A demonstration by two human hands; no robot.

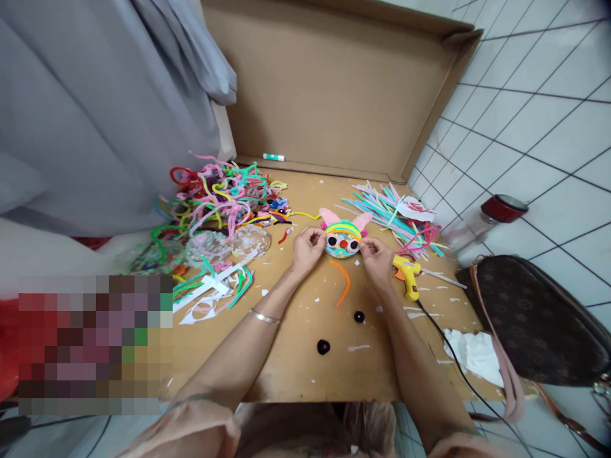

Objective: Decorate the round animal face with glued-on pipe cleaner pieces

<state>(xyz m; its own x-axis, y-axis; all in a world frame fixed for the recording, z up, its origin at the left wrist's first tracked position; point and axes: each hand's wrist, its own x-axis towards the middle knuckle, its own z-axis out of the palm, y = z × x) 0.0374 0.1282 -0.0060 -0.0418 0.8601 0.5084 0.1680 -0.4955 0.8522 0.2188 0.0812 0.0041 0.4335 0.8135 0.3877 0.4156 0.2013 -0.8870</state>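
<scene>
My left hand (308, 247) and my right hand (378, 259) pinch the two sides of a colourful pipe-cleaner animal face (343, 236) above the table. It has pink ears, a striped yellow, green and orange top, black eyes ringed in pink, and a red nose. Below it on the table lies a curved orange pipe cleaner (342, 283). Nearer to me are two small black coiled pieces, a round one (359, 316) and a more angular one (323, 346). A yellow glue gun (407, 277) lies just right of my right hand.
A tangled heap of pipe cleaners (224, 197) covers the table's far left, with clear plastic discs (251, 242) before it. Straight pipe cleaners (375, 207) lie at back right. A glue stick (273, 157), cardboard (334, 83), tissue (472, 353), bottle (487, 216) and brown bag (539, 318) surround the workspace.
</scene>
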